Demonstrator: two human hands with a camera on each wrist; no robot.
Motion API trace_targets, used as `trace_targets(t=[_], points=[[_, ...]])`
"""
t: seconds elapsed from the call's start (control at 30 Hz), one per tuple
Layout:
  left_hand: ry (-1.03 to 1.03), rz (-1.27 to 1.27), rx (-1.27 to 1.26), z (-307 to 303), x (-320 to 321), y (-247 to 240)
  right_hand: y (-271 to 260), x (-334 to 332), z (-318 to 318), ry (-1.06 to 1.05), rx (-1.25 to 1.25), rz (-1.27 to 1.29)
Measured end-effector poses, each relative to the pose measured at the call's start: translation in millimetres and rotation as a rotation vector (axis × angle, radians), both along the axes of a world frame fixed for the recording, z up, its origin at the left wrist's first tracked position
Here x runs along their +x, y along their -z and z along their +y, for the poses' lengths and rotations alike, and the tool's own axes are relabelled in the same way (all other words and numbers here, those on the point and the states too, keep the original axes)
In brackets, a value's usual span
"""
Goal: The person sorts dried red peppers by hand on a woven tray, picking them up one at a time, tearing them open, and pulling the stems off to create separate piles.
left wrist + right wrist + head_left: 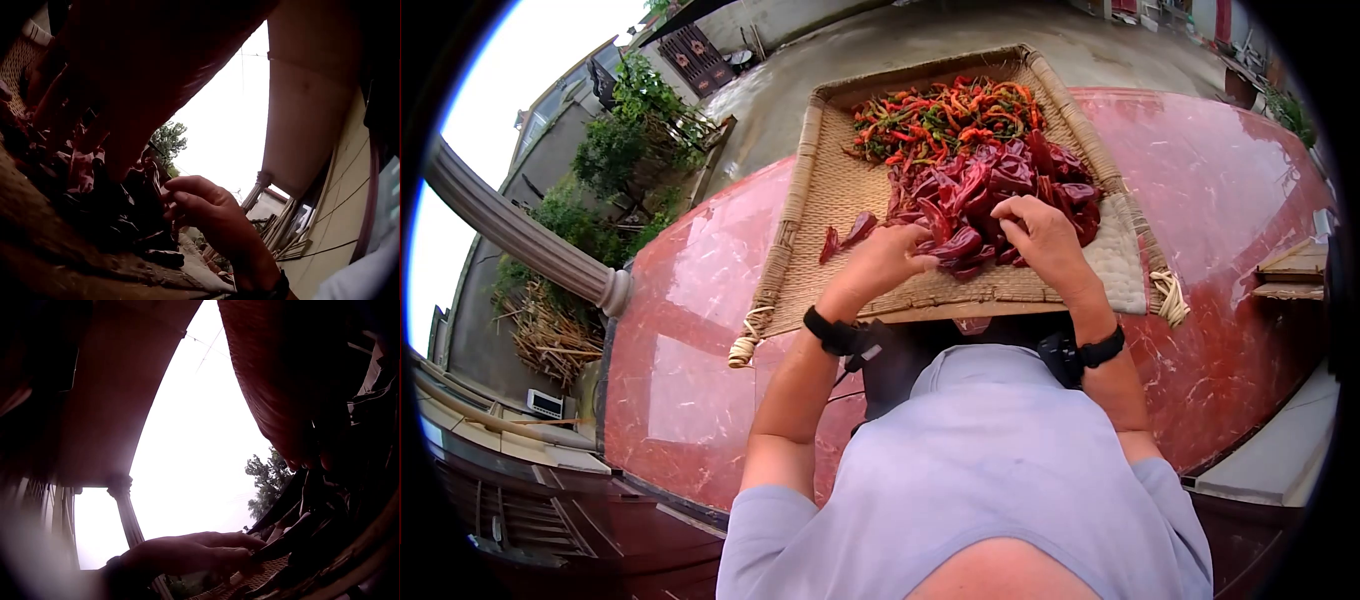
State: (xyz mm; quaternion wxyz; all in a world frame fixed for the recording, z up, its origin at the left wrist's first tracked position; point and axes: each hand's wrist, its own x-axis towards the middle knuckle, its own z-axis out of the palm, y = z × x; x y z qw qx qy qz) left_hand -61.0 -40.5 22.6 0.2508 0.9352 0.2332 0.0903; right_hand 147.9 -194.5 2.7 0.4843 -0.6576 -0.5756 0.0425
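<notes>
A heap of dark red dried chili peppers [960,205] lies in a shallow woven tray [825,190] in front of the person. At the heap's near left edge is my left hand [887,262], its thumb apart from the fingers and the fingertips at the peppers. My right hand [1048,245] bends over the near right part of the heap, with a gap between thumb and forefinger. In the left wrist view the right hand [215,215] reaches to the peppers with bent fingers. The right wrist view shows the left hand [187,553] with its fingers fairly straight.
Smaller orange, red and green chilies [945,115] fill the tray's far part. A few single dark peppers [850,235] lie left of the heap. Red polished tiles [700,300] surround the tray, and a column [530,225] stands at the left.
</notes>
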Motion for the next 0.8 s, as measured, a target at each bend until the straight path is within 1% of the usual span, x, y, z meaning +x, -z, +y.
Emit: trace_targets(t=[0.07,0.13,0.17,0.27,0.3,0.37,0.4,0.47,0.5,0.6,0.63,0.73,0.77,0.8], points=[[0.014,0.09,0.248,-24.7,9.0,6.1,-5.1,-6.8,-1.8,-0.059,-0.082,-0.011],[-0.088,0.069,0.286,-29.7,18.5,15.8,-1.7,-8.7,0.0,-0.16,-0.06,-0.001],[-0.138,0.061,0.304,-30.7,21.5,19.0,-2.0,-10.3,-0.2,-0.179,-0.1,-0.035],[-0.127,-0.09,0.372,-43.1,22.0,12.1,-2.9,-20.9,2.2,-0.154,-0.044,-0.174],[-0.125,-0.121,0.313,-50.4,21.5,4.4,-2.1,-22.3,3.6,-0.151,-0.024,-0.22],[-0.121,-0.182,0.197,-64.2,20.2,-10.3,-0.3,-22.5,7.3,-0.193,0.002,-0.183],[-0.142,-0.275,0.146,-65.8,20.8,-9.1,0.2,-21.7,9.5,-0.214,0.017,-0.166],[-0.18,-0.46,0.042,-68.3,24.6,-5.7,1.9,-19.0,12.8,-0.186,0.041,-0.017],[-0.189,-0.488,0.064,-67.2,26.9,-0.5,2.7,-17.8,13.7,-0.171,0.054,0.055],[-0.16,-0.454,-0.287,-72.0,31.1,5.5,0.9,-19.7,15.1,-0.307,0.1,0.454],[-0.16,-0.476,-0.283,-71.5,32.3,9.5,1.3,-21.6,17.0,-0.412,0.117,0.56],[-0.11,-0.617,-0.423,-68.9,30.3,17.6,-13.3,-21.6,5.8,-0.482,-0.083,0.637],[-0.157,-0.552,-0.304,-60.4,26.2,23.7,-8.9,-16.9,8.2,-0.383,-0.099,0.457],[-0.257,-0.518,-0.386,-56.6,18.7,19.2,-8.6,-15.8,7.0,-0.323,-0.111,0.405]])
